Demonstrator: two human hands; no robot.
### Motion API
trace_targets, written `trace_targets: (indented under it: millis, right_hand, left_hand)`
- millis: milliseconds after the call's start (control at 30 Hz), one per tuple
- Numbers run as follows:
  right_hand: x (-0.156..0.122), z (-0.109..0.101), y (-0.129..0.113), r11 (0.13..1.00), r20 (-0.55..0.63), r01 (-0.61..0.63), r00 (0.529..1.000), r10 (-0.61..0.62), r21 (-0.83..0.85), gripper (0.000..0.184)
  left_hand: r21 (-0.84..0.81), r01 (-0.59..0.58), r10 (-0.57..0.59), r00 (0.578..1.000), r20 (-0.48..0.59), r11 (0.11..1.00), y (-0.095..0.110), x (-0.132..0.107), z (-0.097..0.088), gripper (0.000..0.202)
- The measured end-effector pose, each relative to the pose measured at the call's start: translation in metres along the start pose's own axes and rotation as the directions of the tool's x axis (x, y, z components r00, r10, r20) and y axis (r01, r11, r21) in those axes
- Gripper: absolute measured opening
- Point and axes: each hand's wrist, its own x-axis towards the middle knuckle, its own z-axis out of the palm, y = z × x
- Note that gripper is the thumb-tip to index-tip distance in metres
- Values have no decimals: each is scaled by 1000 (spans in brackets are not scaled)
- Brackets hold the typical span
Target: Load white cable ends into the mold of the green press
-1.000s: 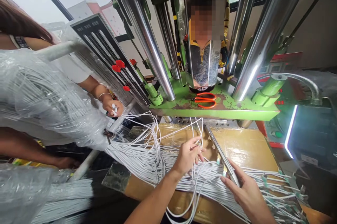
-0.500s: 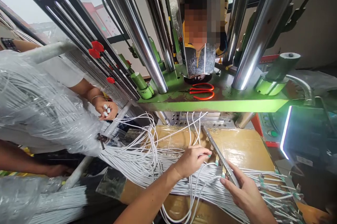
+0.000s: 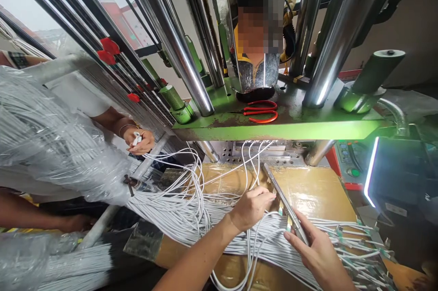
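Note:
My left hand point(image 3: 252, 207) is closed in a pinch on a white cable point(image 3: 253, 163) and presses its end against a long metal bar point(image 3: 282, 203). The bar slants across a taped cardboard sheet point(image 3: 315, 190). My right hand point(image 3: 316, 254) lies on the bar's near end, fingers curled over it. Several white cables point(image 3: 191, 204) fan out under both hands, some looping up to the machine's mould point(image 3: 260, 147).
A green press platform point(image 3: 280, 124) with chrome columns point(image 3: 178, 40) stands just above, red scissors point(image 3: 262, 111) on it. A co-worker's hand point(image 3: 138, 140) at left holds small white pieces beside a plastic-wrapped cable bundle point(image 3: 51, 136). Another person stands behind the machine. A lit lamp point(image 3: 371, 170) is at right.
My left hand moved right from the loose cables to the metal bar, carrying a cable end. The view tilted, so the machine sits higher. The right hand stayed on the bar.

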Motion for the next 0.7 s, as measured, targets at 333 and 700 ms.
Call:
trace_targets:
  millis: [333, 700]
  right_hand:
    - [2, 5, 19, 1000, -25, -20, 999, 20, -6, 73]
    - [5, 4, 21, 991, 24, -16, 1000, 13, 131, 71]
  left_hand:
    - [-681, 497, -654, 756, 35, 538, 14, -17, -6, 37]
    - [-273, 363, -440, 838, -322, 891, 21, 9, -17, 11]
